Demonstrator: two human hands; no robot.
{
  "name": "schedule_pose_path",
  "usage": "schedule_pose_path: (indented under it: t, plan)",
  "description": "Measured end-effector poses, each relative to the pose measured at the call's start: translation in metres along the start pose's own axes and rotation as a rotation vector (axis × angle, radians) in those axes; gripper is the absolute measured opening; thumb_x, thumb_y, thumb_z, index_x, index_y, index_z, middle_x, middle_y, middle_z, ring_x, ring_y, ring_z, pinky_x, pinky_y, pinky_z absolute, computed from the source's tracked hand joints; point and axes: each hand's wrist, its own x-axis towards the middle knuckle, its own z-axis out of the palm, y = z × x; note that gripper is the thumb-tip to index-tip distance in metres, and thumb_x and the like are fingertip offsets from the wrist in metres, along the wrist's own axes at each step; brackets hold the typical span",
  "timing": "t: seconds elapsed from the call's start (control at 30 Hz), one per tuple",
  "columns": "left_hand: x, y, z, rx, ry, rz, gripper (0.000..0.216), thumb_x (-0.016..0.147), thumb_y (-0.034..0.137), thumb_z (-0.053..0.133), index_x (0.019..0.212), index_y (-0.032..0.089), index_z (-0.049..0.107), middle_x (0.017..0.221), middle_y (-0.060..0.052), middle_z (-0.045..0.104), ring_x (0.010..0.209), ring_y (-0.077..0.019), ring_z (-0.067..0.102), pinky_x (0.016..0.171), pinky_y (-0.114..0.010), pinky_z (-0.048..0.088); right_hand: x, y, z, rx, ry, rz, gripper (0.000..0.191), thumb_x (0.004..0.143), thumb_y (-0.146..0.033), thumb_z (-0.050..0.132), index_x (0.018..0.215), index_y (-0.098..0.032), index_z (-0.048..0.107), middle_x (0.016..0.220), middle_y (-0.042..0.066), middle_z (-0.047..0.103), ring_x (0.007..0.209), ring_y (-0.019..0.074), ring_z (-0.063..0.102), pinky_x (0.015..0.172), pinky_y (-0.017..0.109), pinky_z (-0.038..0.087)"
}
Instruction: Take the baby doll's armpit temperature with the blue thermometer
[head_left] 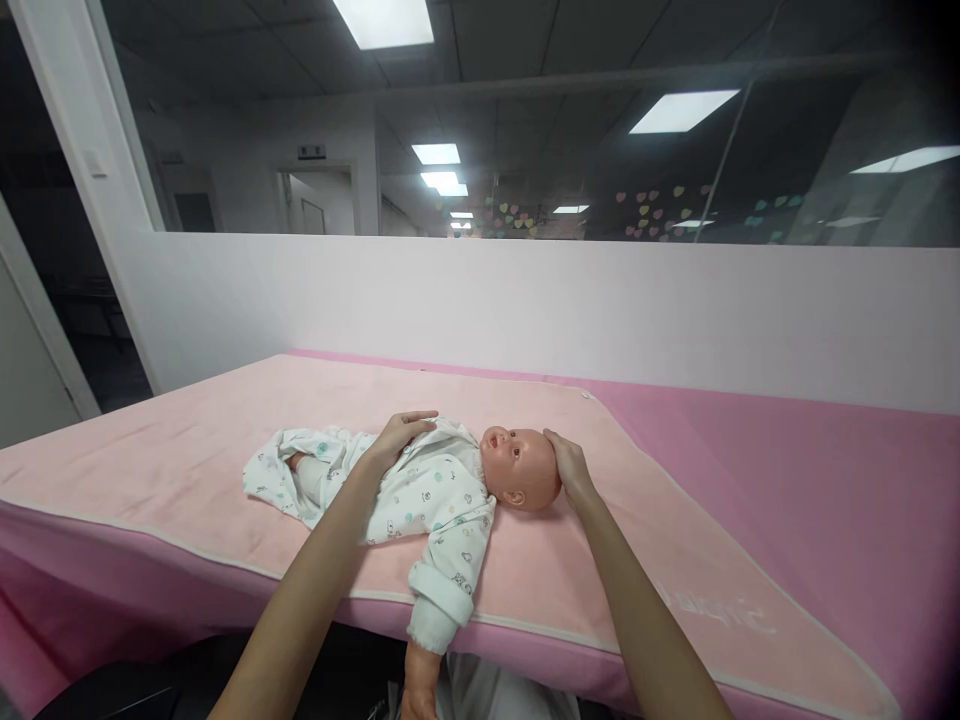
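A baby doll (517, 465) in a white printed romper (431, 495) lies on its back on a light pink blanket (187, 450), head to the right. My left hand (397, 440) lies flat on the doll's chest, fingers stretched out. My right hand (570, 468) cups the top of the doll's bare head, fingers curved against it. One sleeved doll arm (442, 600) hangs over the near edge of the bed.
The blanket covers a darker pink mattress (825, 500) that runs off to the right. A white low wall (525, 310) with a glass pane above stands behind the bed. A dark doorway (67, 300) is at the far left.
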Motion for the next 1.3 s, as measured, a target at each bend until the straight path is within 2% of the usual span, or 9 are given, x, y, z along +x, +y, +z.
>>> schedule_pose_path:
  t: [0.13, 0.2, 0.27, 0.37, 0.43, 0.5, 0.6, 1.03, 1.3]
  plan:
    - [0.001, -0.001, 0.001, -0.069, 0.018, -0.027, 0.047, 0.061, 0.032, 0.068, 0.101, 0.008, 0.064, 0.074, -0.009, 0.067, 0.070, -0.0195, 0.061, 0.064, -0.027, 0.044, -0.020, -0.018, 0.001, -0.370, 0.371, -0.421, 0.029, 0.074, -0.028, 0.040, 0.084, -0.014, 0.063, 0.088, 0.008, 0.065, 0.083, 0.0201, 0.054, 0.080, 0.033, 0.034]
    - [0.001, 0.000, 0.003, -0.074, 0.012, -0.013, 0.043, 0.063, 0.033, 0.065, 0.098, 0.008, 0.065, 0.079, -0.010, 0.068, 0.075, -0.0210, 0.061, 0.067, -0.028, 0.045, -0.037, -0.032, 0.012, -0.533, 0.428, -0.651, 0.029, 0.078, -0.022, 0.037, 0.086, -0.014, 0.063, 0.087, 0.009, 0.065, 0.083, 0.0192, 0.055, 0.087, 0.037, 0.029]
    - [0.000, 0.001, 0.004, -0.073, 0.011, 0.016, 0.038, 0.065, 0.033, 0.063, 0.095, 0.010, 0.066, 0.082, -0.010, 0.068, 0.079, -0.0216, 0.060, 0.069, -0.028, 0.045, -0.056, -0.046, 0.034, -0.687, 0.294, -0.785, 0.027, 0.080, -0.019, 0.037, 0.085, -0.016, 0.063, 0.080, 0.007, 0.066, 0.076, 0.0168, 0.055, 0.087, 0.036, 0.028]
    - [-0.001, 0.002, 0.005, -0.100, 0.018, 0.058, 0.031, 0.067, 0.034, 0.061, 0.090, 0.013, 0.067, 0.081, -0.008, 0.067, 0.081, -0.0213, 0.059, 0.071, -0.028, 0.044, -0.072, -0.059, 0.079, -0.950, -0.166, -0.919, 0.023, 0.079, -0.014, 0.040, 0.077, -0.017, 0.063, 0.078, 0.007, 0.066, 0.074, 0.0159, 0.056, 0.081, 0.032, 0.033]
    - [-0.001, 0.002, 0.005, -0.123, -0.003, 0.079, 0.029, 0.067, 0.034, 0.062, 0.088, 0.014, 0.067, 0.080, -0.007, 0.067, 0.080, -0.0210, 0.059, 0.071, -0.028, 0.044, -0.073, -0.061, 0.109, -1.125, -0.336, -0.847, 0.021, 0.077, -0.010, 0.043, 0.075, -0.015, 0.063, 0.079, 0.009, 0.066, 0.074, 0.0167, 0.059, 0.075, 0.029, 0.037]
    - [0.000, 0.002, 0.005, -0.138, -0.035, 0.096, 0.029, 0.068, 0.036, 0.062, 0.087, 0.014, 0.066, 0.079, -0.007, 0.066, 0.080, -0.0206, 0.059, 0.071, -0.028, 0.044, -0.069, -0.060, 0.132, -1.185, -0.342, -0.776, 0.024, 0.077, -0.005, 0.041, 0.080, -0.013, 0.063, 0.083, 0.012, 0.066, 0.074, 0.0175, 0.061, 0.067, 0.026, 0.040]
    - [0.000, 0.002, 0.005, -0.170, -0.058, 0.116, 0.030, 0.069, 0.038, 0.062, 0.088, 0.014, 0.064, 0.079, -0.007, 0.065, 0.080, -0.0198, 0.058, 0.072, -0.028, 0.044, -0.060, -0.058, 0.150, -1.203, -0.295, -0.712, 0.026, 0.080, -0.002, 0.038, 0.084, -0.011, 0.061, 0.084, 0.014, 0.065, 0.074, 0.0181, 0.063, 0.061, 0.024, 0.042]
    - [-0.001, 0.002, 0.007, -0.159, -0.071, 0.155, 0.035, 0.071, 0.046, 0.059, 0.092, 0.019, 0.062, 0.081, -0.004, 0.063, 0.076, -0.0170, 0.056, 0.069, -0.026, 0.043, -0.064, -0.054, 0.151, -1.240, -0.178, -0.623, 0.029, 0.085, -0.006, 0.031, 0.095, -0.013, 0.058, 0.094, 0.016, 0.060, 0.086, 0.0224, 0.059, 0.066, 0.031, 0.044]
    - [0.000, 0.000, 0.005, -0.190, -0.059, 0.161, 0.035, 0.070, 0.044, 0.062, 0.092, 0.017, 0.062, 0.078, -0.003, 0.062, 0.072, -0.0153, 0.056, 0.069, -0.025, 0.043, -0.064, -0.047, 0.144, -1.120, -0.157, -0.732, 0.026, 0.087, -0.014, 0.035, 0.095, -0.020, 0.059, 0.093, 0.009, 0.061, 0.086, 0.0195, 0.056, 0.068, 0.028, 0.042]
